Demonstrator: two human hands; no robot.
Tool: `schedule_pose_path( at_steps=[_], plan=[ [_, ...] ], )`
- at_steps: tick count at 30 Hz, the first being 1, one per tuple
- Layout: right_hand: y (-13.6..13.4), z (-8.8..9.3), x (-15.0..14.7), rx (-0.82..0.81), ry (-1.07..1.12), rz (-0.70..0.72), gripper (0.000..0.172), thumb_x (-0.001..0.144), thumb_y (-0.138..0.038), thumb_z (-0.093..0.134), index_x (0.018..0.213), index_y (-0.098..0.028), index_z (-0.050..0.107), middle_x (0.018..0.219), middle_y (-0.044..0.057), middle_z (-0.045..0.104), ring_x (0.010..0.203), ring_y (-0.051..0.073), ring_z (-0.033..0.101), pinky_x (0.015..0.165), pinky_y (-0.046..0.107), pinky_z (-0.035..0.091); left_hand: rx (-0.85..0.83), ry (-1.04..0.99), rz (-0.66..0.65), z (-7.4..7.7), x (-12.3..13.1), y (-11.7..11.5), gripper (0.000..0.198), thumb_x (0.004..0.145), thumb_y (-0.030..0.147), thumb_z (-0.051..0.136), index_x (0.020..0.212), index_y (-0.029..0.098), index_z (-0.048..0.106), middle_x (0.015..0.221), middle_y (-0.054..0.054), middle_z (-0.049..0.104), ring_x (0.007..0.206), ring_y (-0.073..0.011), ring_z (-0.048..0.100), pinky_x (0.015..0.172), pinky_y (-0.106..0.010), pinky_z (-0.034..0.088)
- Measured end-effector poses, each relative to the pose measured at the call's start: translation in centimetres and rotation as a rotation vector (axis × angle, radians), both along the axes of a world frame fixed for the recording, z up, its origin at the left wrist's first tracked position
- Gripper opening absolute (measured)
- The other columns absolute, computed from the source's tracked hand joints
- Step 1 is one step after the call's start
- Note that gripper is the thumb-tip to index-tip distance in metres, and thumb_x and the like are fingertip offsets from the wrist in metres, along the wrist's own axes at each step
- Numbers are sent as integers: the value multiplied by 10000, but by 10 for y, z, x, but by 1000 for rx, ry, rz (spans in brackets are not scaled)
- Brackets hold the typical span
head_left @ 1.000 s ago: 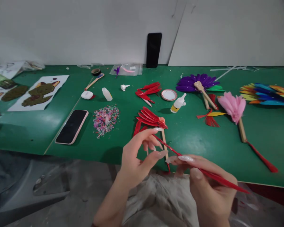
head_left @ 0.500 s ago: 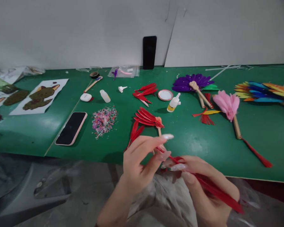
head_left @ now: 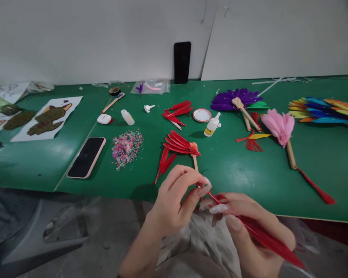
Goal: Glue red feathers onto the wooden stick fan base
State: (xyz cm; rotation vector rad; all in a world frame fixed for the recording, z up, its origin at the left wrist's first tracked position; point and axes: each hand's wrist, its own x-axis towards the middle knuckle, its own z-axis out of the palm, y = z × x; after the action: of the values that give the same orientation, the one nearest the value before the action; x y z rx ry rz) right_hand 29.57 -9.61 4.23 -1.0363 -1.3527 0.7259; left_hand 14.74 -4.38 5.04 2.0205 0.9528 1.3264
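Observation:
In my right hand (head_left: 249, 227) lies a long red feather (head_left: 274, 243), its vane passing under the fingers toward the lower right. The thumb and forefinger of my left hand (head_left: 179, 197) pinch the thin quill end of that feather, just left of my right fingertips. Beyond my left hand, a wooden-handled fan (head_left: 195, 162) with red feathers fanned to the left lies on the green table (head_left: 249, 170). Several loose red feathers (head_left: 165, 164) are beside it, and another bunch of red feathers (head_left: 178, 112) sits farther back.
A glue bottle (head_left: 211, 125) stands near a round white lid (head_left: 202, 115). Purple (head_left: 234, 98), pink (head_left: 278, 125) and multicoloured feather fans (head_left: 324, 110) lie right. Leftward are colourful chips (head_left: 127, 148), a phone (head_left: 87, 157) and a small bottle (head_left: 127, 117). Another phone (head_left: 182, 61) leans on the wall.
My left fingers have closed from a looser spread into a pinch on the quill. The feather in my right hand extends farther to the lower right.

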Motion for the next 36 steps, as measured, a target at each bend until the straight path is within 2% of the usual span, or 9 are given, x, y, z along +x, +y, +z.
schedule_pose_path(
  at_steps=[5,9,14,20,24,27,36],
  plan=[
    [0,-1,-1,24,-23,14,197,808,-106,593,924,-228,696,827,31,719,739,193,673,588,300,557,-12,4,18,-1,3,-2,123,918,120,448,963,177,547,842,-39,575,807,-136,550,709,-248,476],
    [0,0,-2,49,-61,-49,170,803,-112,607,891,-222,702,805,25,716,745,194,678,629,308,558,22,-12,32,-1,3,-2,136,917,110,450,975,170,558,830,-37,574,803,-133,553,702,-238,476],
    [2,3,-5,38,-1,-94,83,817,-206,631,833,-225,710,741,25,726,669,200,683,561,314,554,-6,-53,17,-2,1,0,160,906,122,490,1031,175,575,892,-37,609,793,-116,568,706,-221,482],
    [5,6,-8,32,56,-88,109,841,-246,623,855,-234,730,725,30,735,614,191,677,523,317,551,-97,-106,-18,-4,2,-1,129,898,144,513,1007,184,568,907,-39,626,864,-140,574,766,-255,469],
    [6,6,-6,36,51,-83,111,838,-230,627,852,-232,737,731,34,739,602,188,673,508,315,550,-141,-80,-8,-3,4,-4,80,920,139,458,930,183,524,823,-21,559,773,-123,534,709,-243,447],
    [6,5,-4,48,63,-88,113,838,-223,627,855,-232,738,730,33,741,605,191,675,511,319,554,-119,-34,-2,-1,7,-4,77,930,142,431,923,182,497,837,-29,542,768,-125,518,693,-245,436],
    [0,4,-2,-4,129,-102,105,840,-234,629,853,-231,734,740,35,744,645,204,692,500,308,548,-174,-48,16,1,11,-7,172,956,135,367,901,191,519,780,-8,530,677,-104,503,624,-227,420]
  ],
)
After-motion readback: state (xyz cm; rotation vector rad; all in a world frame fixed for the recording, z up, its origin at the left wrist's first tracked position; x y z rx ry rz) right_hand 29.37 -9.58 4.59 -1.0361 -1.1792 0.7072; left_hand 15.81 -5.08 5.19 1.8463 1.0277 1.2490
